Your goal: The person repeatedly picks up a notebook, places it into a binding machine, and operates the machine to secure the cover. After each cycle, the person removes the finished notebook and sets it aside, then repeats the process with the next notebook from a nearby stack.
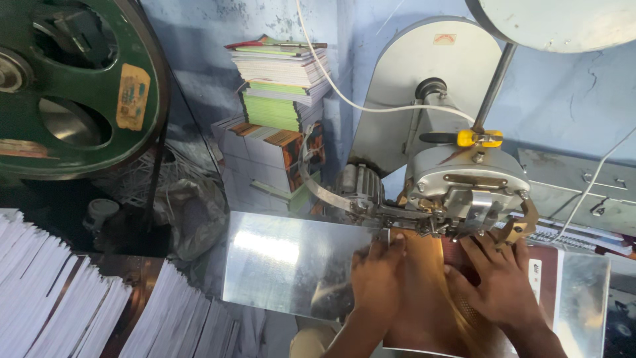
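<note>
Two hands: both flat on the brown booklet (424, 292), fingers spread, gripping nothing.
Sheets (73, 298): white stacks far left, well apart.
Plate (291, 265): shiny tabletop under the booklet.
Left hand (376, 277): I press the booklet's left edge flat.
Right hand (498, 282): I keep fingertips clear of the machine head (467, 189) just above.

Both hands, left hand (375, 278) beside right hand (500, 282), press flat on the booklet (424, 298) lying on the metal table (291, 265), under the machine head (464, 185); paper stacks (59, 298) sit far left.
</note>
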